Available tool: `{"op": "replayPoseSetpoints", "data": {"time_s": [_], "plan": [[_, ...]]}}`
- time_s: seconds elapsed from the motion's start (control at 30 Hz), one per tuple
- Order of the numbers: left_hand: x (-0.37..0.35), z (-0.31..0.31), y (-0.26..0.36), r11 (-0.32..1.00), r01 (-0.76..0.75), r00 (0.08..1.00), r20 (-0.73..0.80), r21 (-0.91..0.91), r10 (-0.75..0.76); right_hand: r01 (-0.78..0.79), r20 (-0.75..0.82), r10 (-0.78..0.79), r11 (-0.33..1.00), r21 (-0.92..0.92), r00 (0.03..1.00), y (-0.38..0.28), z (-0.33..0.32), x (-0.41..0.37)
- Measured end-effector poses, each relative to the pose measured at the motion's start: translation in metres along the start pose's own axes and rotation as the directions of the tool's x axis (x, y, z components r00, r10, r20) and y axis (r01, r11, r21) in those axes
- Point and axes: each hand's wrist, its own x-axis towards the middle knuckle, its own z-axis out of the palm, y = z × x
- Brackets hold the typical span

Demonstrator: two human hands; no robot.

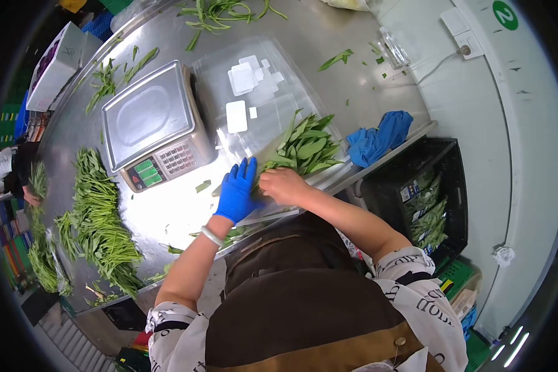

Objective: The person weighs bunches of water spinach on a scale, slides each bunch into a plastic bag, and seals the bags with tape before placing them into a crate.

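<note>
A bunch of leafy greens (307, 146) lies on clear plastic bags (279, 68) near the front edge of the steel table. My left hand (237, 189), in a blue glove, lies at the stem end of the bunch with its fingers stretched forward. Beside it, my bare right hand (282, 186) has its fingers curled around the lower part of the greens. White labels (236, 116) show on the bags beyond my hands. To the left of them stands a weighing scale (152, 124) with its plate bare.
A long pile of greens (102, 217) covers the table's left part. A crumpled blue glove (380, 137) lies at the right edge. Below it, a black crate (456, 192) holds packed greens. Another person (15, 170) stands at the far left.
</note>
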Motion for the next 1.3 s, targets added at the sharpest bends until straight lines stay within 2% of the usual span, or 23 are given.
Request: {"op": "replayPoseSetpoints", "data": {"time_s": [0.03,0.1,0.2,0.23,0.33,0.37,0.4,0.47,0.6,0.63,0.67,0.7,0.73,0.77,0.87,0.9,0.93,1.0,1.1,1.2,1.23,1.27,1.3], "plan": [[0.001,0.010,0.001,0.998,0.057,0.997,-0.051,-0.026,-0.058,0.042,0.021,-0.041,0.997,-0.065,0.999,-0.001,0.000,-0.003],[-0.003,0.026,0.002,0.997,0.051,0.994,-0.102,0.060,-0.045,0.125,0.064,-0.115,0.974,-0.190,0.991,-0.002,0.001,-0.010],[-0.011,0.044,0.006,0.982,0.035,0.978,-0.209,0.186,0.004,0.250,-0.169,-0.333,0.890,-0.381,0.928,-0.023,-0.028,0.002],[-0.014,0.051,0.005,0.980,0.014,0.969,-0.245,0.198,0.036,0.197,-0.037,-0.256,0.820,-0.537,0.966,-0.019,-0.027,0.008],[-0.018,0.049,0.012,0.982,0.030,0.969,-0.248,0.186,0.018,0.024,0.187,0.086,0.853,-0.521,0.979,0.004,-0.025,0.031],[-0.017,0.047,0.011,0.986,0.032,0.963,-0.270,0.166,0.014,0.054,0.330,0.091,0.914,-0.403,0.939,0.010,-0.027,0.041],[-0.018,0.044,0.010,0.989,0.029,0.958,-0.288,0.147,0.015,0.053,0.368,0.089,0.932,-0.359,0.925,0.014,-0.030,0.047],[-0.030,0.021,0.012,0.985,-0.095,0.910,-0.389,0.143,0.144,0.044,0.440,0.085,0.960,-0.276,0.894,0.022,-0.040,0.056],[-0.062,0.030,-0.012,0.963,-0.264,0.856,-0.447,0.049,0.258,-0.325,0.375,0.395,0.915,-0.238,0.838,0.036,-0.109,0.029],[-0.060,0.033,-0.018,0.953,-0.273,0.907,-0.365,-0.134,0.208,-0.415,0.326,0.466,0.884,-0.217,0.822,0.039,-0.128,0.013],[-0.056,0.045,-0.027,0.941,-0.271,0.931,-0.305,-0.203,0.203,-0.497,0.270,0.521,0.853,-0.156,0.810,0.039,-0.145,-0.006],[-0.051,0.064,-0.038,0.925,-0.266,0.949,-0.243,-0.270,0.202,-0.572,0.216,0.577,0.815,-0.090,0.788,0.038,-0.158,-0.027],[-0.046,0.081,-0.049,0.907,-0.255,0.963,-0.178,-0.336,0.205,-0.633,0.267,0.613,0.774,-0.010,0.744,0.039,-0.165,-0.046],[-0.037,0.090,-0.057,0.888,-0.330,0.932,-0.257,-0.321,0.253,-0.690,0.321,0.640,0.721,0.066,0.698,0.038,-0.169,-0.065],[0.000,0.098,-0.055,0.893,-0.303,0.940,-0.256,-0.333,0.224,-0.725,0.468,0.566,0.615,0.310,0.679,0.033,-0.151,-0.126],[0.014,0.097,-0.045,0.735,-0.305,0.939,-0.320,-0.606,0.125,-0.733,0.495,0.544,0.553,0.396,0.677,0.017,-0.150,-0.138],[0.025,0.094,-0.043,0.753,-0.232,0.967,-0.233,-0.615,0.108,-0.736,0.561,0.481,0.504,0.452,0.674,0.013,-0.142,-0.149],[0.045,0.090,-0.029,0.752,-0.253,0.958,-0.263,-0.609,0.110,-0.759,0.624,0.439,0.286,0.585,0.646,-0.002,-0.129,-0.166],[0.056,0.099,-0.018,0.785,-0.214,0.969,-0.229,-0.582,0.095,-0.757,0.663,0.458,0.034,0.652,0.592,-0.021,-0.109,-0.175],[0.070,0.094,-0.010,0.490,-0.067,0.982,-0.144,-0.869,-0.120,-0.725,0.588,0.499,0.129,0.676,0.637,-0.024,-0.088,-0.175],[0.072,0.067,0.003,0.330,-0.029,0.989,-0.075,-0.944,-0.129,-0.706,0.590,0.486,0.081,0.704,0.645,-0.023,-0.078,-0.178],[0.074,0.048,0.011,0.285,-0.039,0.995,-0.063,-0.958,-0.077,-0.727,0.635,0.510,-0.028,0.686,0.580,-0.026,-0.079,-0.178],[0.075,0.032,0.015,0.371,-0.033,0.999,-0.046,-0.928,-0.027,-0.738,0.679,0.523,-0.134,0.662,0.515,-0.028,-0.083,-0.175]]}}
